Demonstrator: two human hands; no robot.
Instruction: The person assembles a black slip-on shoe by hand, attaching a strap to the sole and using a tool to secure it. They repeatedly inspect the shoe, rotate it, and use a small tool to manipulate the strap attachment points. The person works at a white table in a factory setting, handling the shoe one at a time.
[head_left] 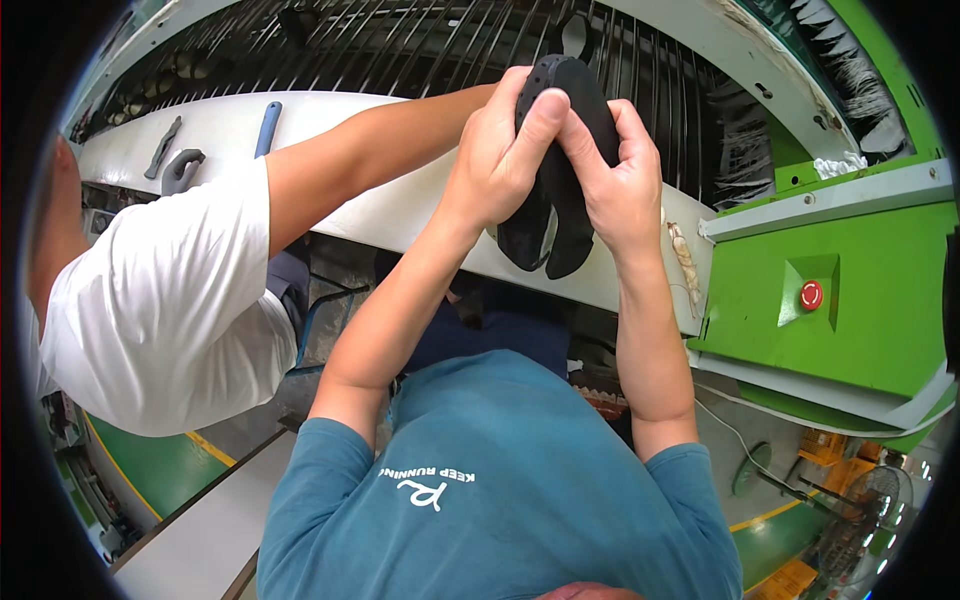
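Both my hands hold a black shoe (572, 190), clog-like with small holes along its far end, above the front edge of the white worktop. My left hand (492, 165) wraps its left side, thumb pressed on top. From the right, my right hand (622, 185) grips it, the thumb pointing toward the left one. The shoe's near end shows two dark lobes with a gap between them. Another black looped piece (575, 38) shows just beyond, over the metal rods; whether it touches the held shoe I cannot tell.
A co-worker in a white shirt (165, 315) sits at left, one arm reaching behind my left hand. On the white worktop (375, 215) lie a blue handle (268, 130), a grey curved piece (182, 170) and a beige wrapped strip (684, 262). At right stands a green machine (870, 300) with a red button (811, 295).
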